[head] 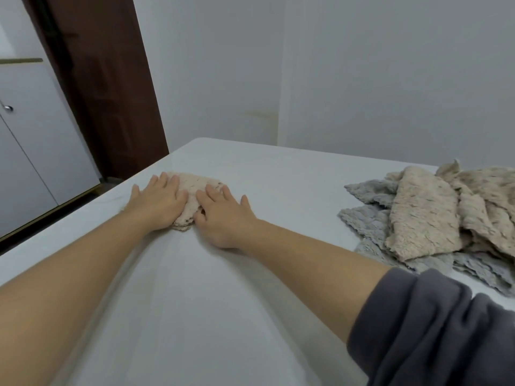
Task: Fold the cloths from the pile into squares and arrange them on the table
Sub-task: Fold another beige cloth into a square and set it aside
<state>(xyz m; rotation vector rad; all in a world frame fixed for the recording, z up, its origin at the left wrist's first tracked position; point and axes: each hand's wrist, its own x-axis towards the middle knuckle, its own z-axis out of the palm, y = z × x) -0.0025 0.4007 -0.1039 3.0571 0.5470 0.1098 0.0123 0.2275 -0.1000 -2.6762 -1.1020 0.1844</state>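
Observation:
A folded beige speckled cloth (195, 188) lies on the white table (278, 174), towards its far left part. My left hand (158, 203) presses flat on the cloth's left side, fingers straight. My right hand (223, 215) rests flat on its right side, fingers spread. Most of the cloth is hidden under the two hands. At the right edge of the view, a pile of unfolded cloths (429, 215) holds beige fleecy pieces on top of grey ones (365, 221).
A white wall stands behind the table. A dark brown door frame (103, 87) and white cabinet doors (36, 140) are at the left, beyond the table's edge. My grey sleeve (434, 330) covers the lower right corner.

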